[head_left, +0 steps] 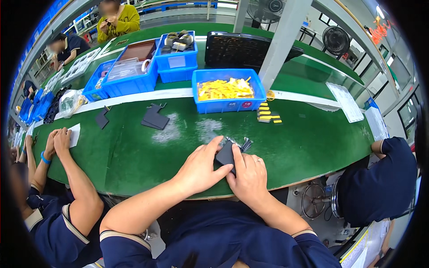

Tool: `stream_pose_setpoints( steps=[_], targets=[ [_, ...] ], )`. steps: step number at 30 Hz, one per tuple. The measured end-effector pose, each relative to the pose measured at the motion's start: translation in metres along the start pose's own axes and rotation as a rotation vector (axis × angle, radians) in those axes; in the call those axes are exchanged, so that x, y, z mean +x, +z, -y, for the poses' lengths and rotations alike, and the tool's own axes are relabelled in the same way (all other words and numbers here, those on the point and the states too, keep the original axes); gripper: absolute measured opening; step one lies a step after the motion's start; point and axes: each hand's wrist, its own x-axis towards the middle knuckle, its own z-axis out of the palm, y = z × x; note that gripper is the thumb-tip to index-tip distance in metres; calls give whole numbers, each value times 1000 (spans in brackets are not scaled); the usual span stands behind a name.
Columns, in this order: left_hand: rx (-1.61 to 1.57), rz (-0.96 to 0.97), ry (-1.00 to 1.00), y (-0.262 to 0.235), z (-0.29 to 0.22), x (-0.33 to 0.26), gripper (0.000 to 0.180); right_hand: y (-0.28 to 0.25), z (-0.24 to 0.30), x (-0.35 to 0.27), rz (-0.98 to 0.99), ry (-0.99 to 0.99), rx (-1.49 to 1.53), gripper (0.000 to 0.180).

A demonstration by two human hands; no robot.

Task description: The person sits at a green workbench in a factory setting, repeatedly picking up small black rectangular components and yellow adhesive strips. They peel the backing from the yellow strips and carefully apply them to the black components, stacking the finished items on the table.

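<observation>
- Dark flat part [225,154] sits on the green table [134,152], just in front of you, pinned between both your hands near the table's near edge.
- Your left hand [201,167] lies over its left side, fingers stretched across the top and pressing down; it grips nothing else.
- Your right hand [250,176] closes on the right and lower edge, forefinger laid along the part's side, a ring showing on one finger.
- It looks thin, stiff and light, like a small moulded plate; judge it as easy to lift but likely to slide on the table if you push sideways.
- Take it by the long edges, thumb under and fingers over; the flat face gives little to pinch.
- Small metal pieces [243,144] lie touching or just beside its far corner; they look loose and would scatter if you sweep the part outward.
- Open room lies to your left on the bare green surface, between you and the stack of dark plates [155,119].
- Blue bin of yellow pieces [229,90] stands well beyond, and yellow-striped pieces [267,117] lie to its right.
- A neighbour's hands [56,140] rest at the left, well apart from yours.
- Table's front edge runs just under your wrists, so keep the part from sliding towards you.
</observation>
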Motion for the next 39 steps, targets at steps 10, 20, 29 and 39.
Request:
stream_pose_setpoints(
  steps=[10,20,29,39],
  targets=[
    [200,98,93,-13,-1,3,86,-37,8,13,258,320,510,75],
    [628,174,116,7,-35,7,98,13,-176,84,83,628,169,27],
    [653,162,135,8,-31,7,92,23,-188,112,280,810,183,26],
    [316,-210,246,-37,-35,35,48,-34,-139,117,-57,342,193,14]
  ],
)
